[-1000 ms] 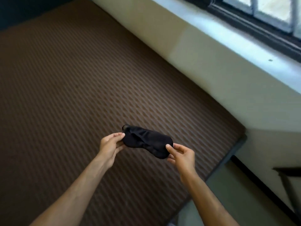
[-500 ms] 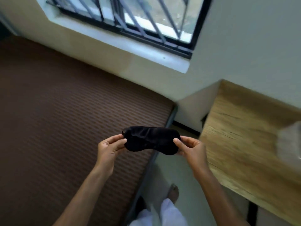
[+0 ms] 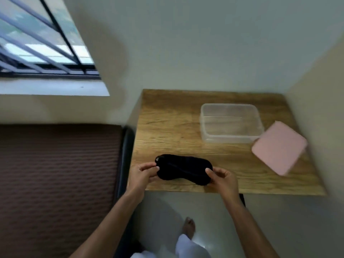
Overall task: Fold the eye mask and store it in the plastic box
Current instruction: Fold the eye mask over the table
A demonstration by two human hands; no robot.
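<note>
The black eye mask (image 3: pixel 183 171) is stretched out flat between the two hands, held over the near edge of the wooden surface (image 3: pixel 167 125); whether it touches the wood or hangs just above it I cannot tell. The left hand (image 3: pixel 142 174) has its fingers (image 3: pixel 149 166) pinching the mask's left end, and the right hand (image 3: pixel 222 178) pinches the right end between thumb and fingers. It is not yet folded.

Further back on the surface stands the clear plastic box (image 3: pixel 230 123), open and seemingly with nothing in it. Its pink lid (image 3: pixel 278 152) lies just beside it to the right, tilted, one corner leaning against the box or resting on its rim. To the left is the bed with its brown ribbed cover (image 3: pixel 55 174), and a barred window (image 3: pixel 37 43) above it.

I would guess the risk is in the fold: the soft fabric may spring open once one pinch lets go, and the strap, which I cannot make out clearly, could trail over the box rim. The tilted lid could slide if knocked.
</note>
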